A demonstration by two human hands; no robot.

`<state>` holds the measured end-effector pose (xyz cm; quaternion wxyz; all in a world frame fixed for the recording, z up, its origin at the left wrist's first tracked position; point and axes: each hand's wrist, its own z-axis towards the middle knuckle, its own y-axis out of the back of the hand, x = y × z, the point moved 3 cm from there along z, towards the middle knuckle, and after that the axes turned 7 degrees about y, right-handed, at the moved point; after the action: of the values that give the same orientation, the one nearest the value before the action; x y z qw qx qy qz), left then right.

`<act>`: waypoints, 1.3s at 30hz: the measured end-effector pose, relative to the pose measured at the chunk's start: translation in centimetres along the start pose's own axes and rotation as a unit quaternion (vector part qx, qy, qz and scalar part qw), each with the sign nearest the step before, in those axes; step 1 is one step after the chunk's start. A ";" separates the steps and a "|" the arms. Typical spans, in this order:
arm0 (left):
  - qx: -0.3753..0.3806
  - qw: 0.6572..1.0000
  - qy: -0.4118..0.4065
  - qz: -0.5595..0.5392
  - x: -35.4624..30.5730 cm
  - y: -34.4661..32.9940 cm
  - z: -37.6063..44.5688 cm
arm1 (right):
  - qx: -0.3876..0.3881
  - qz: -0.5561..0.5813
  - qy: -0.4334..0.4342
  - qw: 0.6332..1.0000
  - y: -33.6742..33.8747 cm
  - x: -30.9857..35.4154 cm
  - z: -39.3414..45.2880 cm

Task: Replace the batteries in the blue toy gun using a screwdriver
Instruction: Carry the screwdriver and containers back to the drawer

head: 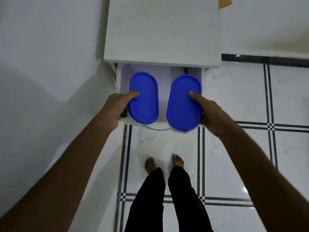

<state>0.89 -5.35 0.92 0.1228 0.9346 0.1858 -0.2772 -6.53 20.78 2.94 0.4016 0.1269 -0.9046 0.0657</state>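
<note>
Two oval containers with blue lids sit in an open white drawer. My left hand grips the left container, thumb on its lid, and also holds a screwdriver: its thin metal shaft sticks up past the knuckles and a bit of green handle shows under the palm. My right hand grips the right container, thumb on the lid, at the drawer's front right corner. The blue toy gun and the batteries are not in view.
The drawer belongs to a white cabinet standing against a white wall on the left. Below is white tiled floor with dark stripes. My bare feet and dark trouser legs stand just in front of the drawer.
</note>
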 end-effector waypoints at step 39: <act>-0.198 0.898 -0.233 0.315 -1.4 -5.5 4.4 | 0.054 -0.309 0.228 0.922 -5.1 -0.6 8.3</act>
<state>-4.58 -2.30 -2.56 0.4262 0.8095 -0.1014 -0.3908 -10.62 14.18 -2.99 0.5899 0.4033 -0.6994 0.0144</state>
